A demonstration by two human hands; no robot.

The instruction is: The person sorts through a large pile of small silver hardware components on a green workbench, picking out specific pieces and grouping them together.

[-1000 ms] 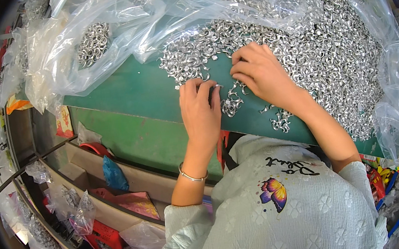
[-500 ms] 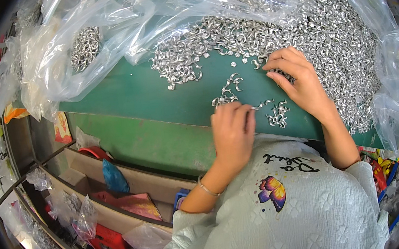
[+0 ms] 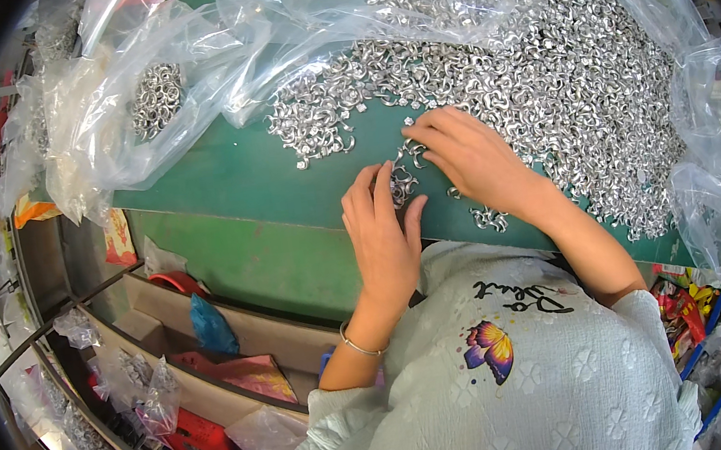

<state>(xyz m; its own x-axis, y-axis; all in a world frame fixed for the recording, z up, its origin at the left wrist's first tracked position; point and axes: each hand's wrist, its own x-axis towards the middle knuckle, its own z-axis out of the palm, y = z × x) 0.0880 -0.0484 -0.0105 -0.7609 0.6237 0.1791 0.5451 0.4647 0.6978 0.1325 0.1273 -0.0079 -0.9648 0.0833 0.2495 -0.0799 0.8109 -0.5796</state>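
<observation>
Small shiny silver hook-shaped metal pieces (image 3: 403, 183) lie in a little cluster on the green tabletop (image 3: 222, 178). My left hand (image 3: 382, 240) rests at the left of this cluster, by the table's front edge, fingers bent and thumb apart. From the right, my right hand (image 3: 480, 162) reaches over the table, its fingers stretched toward the same pieces, fingertips touching or just over them. Nothing clearly shows held in either hand. Below the right hand lies a second small group of pieces (image 3: 490, 219). Part of what lies beneath the right palm is hidden.
A large heap of the same pieces (image 3: 602, 82) spreads across the right and back. A smaller pile (image 3: 309, 124) lies left of it. Clear plastic bags (image 3: 208, 56) cover the back left; one holds ring-like pieces (image 3: 157, 101). Below left stand compartments (image 3: 238, 319) with bagged parts.
My right hand has moved left from the heap's edge to the small cluster. My left hand has shifted slightly left, and its fingers and thumb have spread apart.
</observation>
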